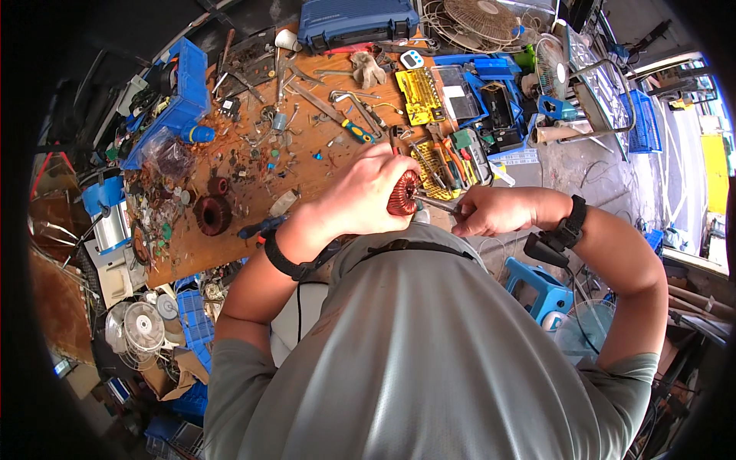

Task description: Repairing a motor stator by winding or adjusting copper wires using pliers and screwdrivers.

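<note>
My left hand (356,188) is wrapped around a ring-shaped coil of copper wire (400,199), held up near the table's front edge, close to my body. Closed in a fist, my right hand (494,210) grips a slim metal-shafted tool (437,202). Its tip reaches the middle of the coil from the right; the handle is hidden by my fingers, so its exact kind does not show. Another, darker copper coil (213,215) lies on the table to the left, with a smaller coil (220,186) just beyond it.
The wooden table (245,165) carries scattered small parts, a file with a yellow-blue handle (356,130), a yellow bit set (420,96) and pliers (448,157). A blue toolbox (356,23) stands at the back, a blue bin (180,88) at the left. A blue stool (537,287) is at lower right.
</note>
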`<action>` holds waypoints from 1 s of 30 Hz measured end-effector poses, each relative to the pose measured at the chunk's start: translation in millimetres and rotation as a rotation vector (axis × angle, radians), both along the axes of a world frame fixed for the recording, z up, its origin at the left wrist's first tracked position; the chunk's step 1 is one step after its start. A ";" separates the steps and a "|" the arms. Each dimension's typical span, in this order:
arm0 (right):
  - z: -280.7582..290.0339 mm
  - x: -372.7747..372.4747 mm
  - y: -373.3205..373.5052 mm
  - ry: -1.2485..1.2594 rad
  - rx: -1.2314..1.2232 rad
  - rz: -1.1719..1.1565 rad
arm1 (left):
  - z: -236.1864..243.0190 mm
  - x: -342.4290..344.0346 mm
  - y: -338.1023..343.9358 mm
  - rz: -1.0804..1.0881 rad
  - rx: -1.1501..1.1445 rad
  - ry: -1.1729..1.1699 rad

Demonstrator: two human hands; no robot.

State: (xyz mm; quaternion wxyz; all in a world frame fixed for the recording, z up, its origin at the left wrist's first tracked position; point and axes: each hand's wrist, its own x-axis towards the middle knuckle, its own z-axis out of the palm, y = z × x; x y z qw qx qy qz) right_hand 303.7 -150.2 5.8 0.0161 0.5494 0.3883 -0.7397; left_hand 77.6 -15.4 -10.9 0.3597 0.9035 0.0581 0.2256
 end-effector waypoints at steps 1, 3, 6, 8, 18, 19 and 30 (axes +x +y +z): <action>6.3 -2.9 2.5 0.040 -0.038 -0.057 | -1.1 -0.6 1.1 0.007 -0.001 0.003; 0.3 -2.8 3.5 -0.022 0.069 0.010 | -3.0 -1.6 2.3 0.018 0.032 -0.024; 5.9 -10.9 0.0 -0.448 0.536 0.191 | -10.1 -3.7 0.7 0.097 -0.101 0.065; 33.3 -19.2 9.5 -0.920 0.920 0.364 | -18.0 -2.5 -1.8 0.107 -0.331 0.188; 24.1 -18.6 20.9 -1.075 1.454 0.431 | -40.0 -11.8 12.0 -0.241 -1.101 0.242; 22.1 -17.4 22.5 -1.055 1.474 0.396 | -36.4 -9.9 12.6 -0.241 -1.151 0.261; -4.8 -9.2 1.4 -0.200 0.348 0.210 | -12.8 -10.7 -2.0 -0.056 -0.003 0.005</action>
